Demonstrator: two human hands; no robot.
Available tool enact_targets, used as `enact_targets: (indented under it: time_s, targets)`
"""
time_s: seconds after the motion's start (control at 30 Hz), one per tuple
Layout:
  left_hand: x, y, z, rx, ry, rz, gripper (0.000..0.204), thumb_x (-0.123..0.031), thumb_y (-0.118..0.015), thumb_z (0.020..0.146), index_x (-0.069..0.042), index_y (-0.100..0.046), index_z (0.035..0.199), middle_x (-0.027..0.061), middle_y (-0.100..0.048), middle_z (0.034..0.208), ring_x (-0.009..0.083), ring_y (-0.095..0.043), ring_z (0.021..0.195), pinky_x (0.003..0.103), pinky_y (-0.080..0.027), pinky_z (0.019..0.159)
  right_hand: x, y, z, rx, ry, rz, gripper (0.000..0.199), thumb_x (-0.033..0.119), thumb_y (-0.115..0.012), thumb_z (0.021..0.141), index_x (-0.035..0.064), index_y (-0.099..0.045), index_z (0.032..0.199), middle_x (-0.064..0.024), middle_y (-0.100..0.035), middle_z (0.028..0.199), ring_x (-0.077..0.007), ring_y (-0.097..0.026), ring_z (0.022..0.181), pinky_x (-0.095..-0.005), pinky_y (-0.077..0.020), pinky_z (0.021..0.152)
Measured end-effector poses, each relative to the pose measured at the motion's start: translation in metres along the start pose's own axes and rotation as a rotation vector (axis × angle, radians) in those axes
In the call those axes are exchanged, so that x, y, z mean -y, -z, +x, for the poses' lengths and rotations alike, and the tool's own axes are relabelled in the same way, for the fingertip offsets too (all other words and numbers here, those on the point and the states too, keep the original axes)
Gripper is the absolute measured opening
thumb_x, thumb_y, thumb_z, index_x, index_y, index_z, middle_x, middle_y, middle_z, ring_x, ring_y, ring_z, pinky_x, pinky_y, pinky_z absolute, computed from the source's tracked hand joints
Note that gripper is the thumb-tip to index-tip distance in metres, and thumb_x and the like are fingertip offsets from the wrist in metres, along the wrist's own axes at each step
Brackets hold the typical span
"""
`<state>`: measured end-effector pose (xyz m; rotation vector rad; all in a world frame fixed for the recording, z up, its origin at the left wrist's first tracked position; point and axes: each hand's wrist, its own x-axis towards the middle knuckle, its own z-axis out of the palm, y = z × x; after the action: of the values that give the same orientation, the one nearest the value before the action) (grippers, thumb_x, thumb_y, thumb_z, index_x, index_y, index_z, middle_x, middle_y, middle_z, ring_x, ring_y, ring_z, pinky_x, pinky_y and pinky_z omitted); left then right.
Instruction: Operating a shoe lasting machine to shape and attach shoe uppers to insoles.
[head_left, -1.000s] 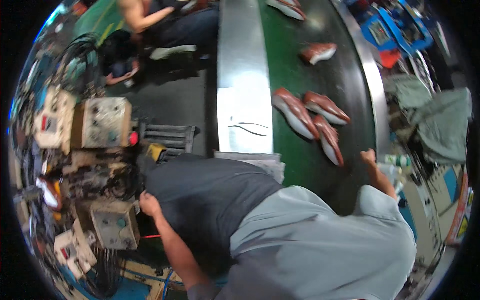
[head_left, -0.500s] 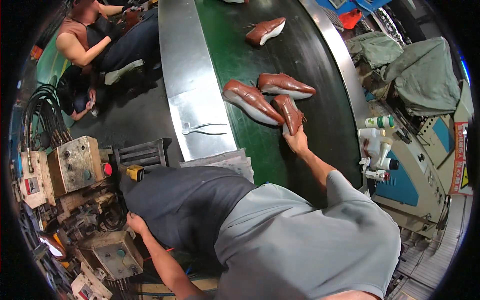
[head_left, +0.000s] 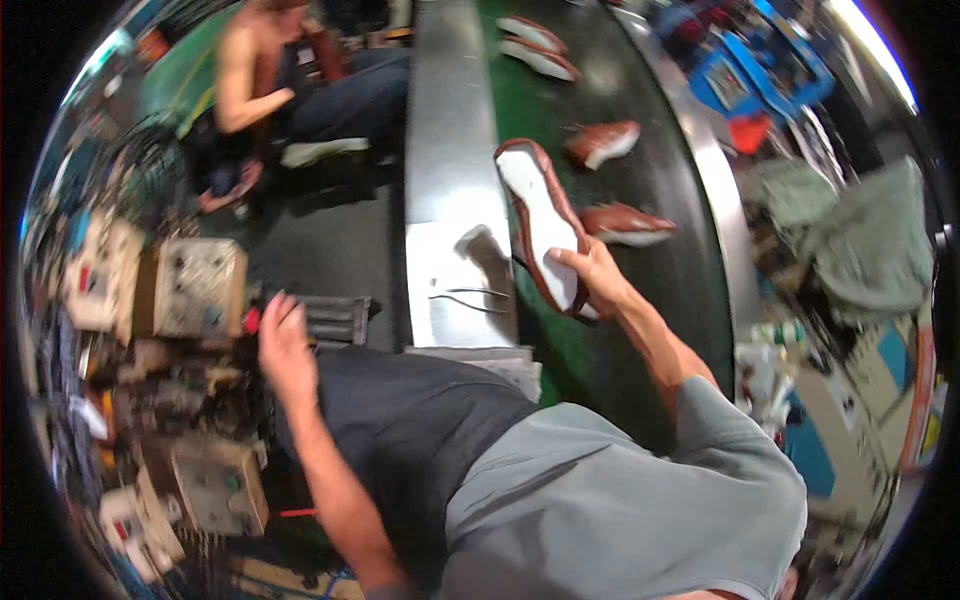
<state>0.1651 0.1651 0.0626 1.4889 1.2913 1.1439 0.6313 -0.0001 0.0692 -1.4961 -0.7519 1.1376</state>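
Observation:
My right hand (head_left: 597, 275) grips a brown leather shoe (head_left: 537, 205) near one end and holds it above the green conveyor belt (head_left: 560, 365). Its white sole is turned up, with my thumb pressed on it. Whether a second shoe is behind it, I cannot tell. Just right of it, another brown shoe (head_left: 628, 224) lies on the belt. My left hand (head_left: 287, 340) is raised at the left, smeared by motion, with its fingers up and apart and nothing visible in them. It is nearest to a red button (head_left: 251, 320) on a control box (head_left: 200, 288).
Farther up the belt lie a brown shoe (head_left: 606, 143) and a white-soled pair (head_left: 540, 48). A pincer-like tool (head_left: 472, 296) rests on the metal ledge (head_left: 450, 130). Another person (head_left: 255, 80) sits at the far left. Bottles (head_left: 770, 370) and a covered machine (head_left: 870, 250) stand at right.
My right hand has lifted a shoe off the belt and leftward, showing its sole. My left hand has risen from beside the machine. The view has swung, shifting the whole scene.

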Motion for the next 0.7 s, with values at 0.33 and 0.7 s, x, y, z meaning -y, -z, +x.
enact_targets:
  time_s: [0.33, 0.7]
  targets:
    - [-0.025, 0.033, -0.051, -0.48, -0.218, 0.361, 0.028, -0.019, -0.062, 0.109, 0.002, -0.074, 0.122, 0.0204, -0.077, 0.111, 0.0369, -0.075, 0.104, 0.043, -0.057, 0.092, -0.017, -0.259, -0.045, 0.902, -0.13, -0.061, 0.073, 0.036, -0.084, 0.095, -0.0054, -0.057, 0.149, -0.0071, -0.073, 0.115, -0.0145, -0.066, 0.1, -0.0336, -0.0557, 0.09]
    - [0.0, 0.088, -0.135, -0.311, -0.084, 0.451, 0.024, -0.01, -0.059, 0.108, 0.006, -0.07, 0.123, 0.0276, -0.074, 0.114, 0.0467, -0.073, 0.102, 0.05, -0.059, 0.086, -0.004, -0.385, -0.031, 1.124, 0.25, -0.51, 0.081, 0.036, -0.079, 0.097, -0.0002, -0.044, 0.161, -0.025, -0.068, 0.14, -0.0359, -0.066, 0.131, -0.0435, -0.0502, 0.111]
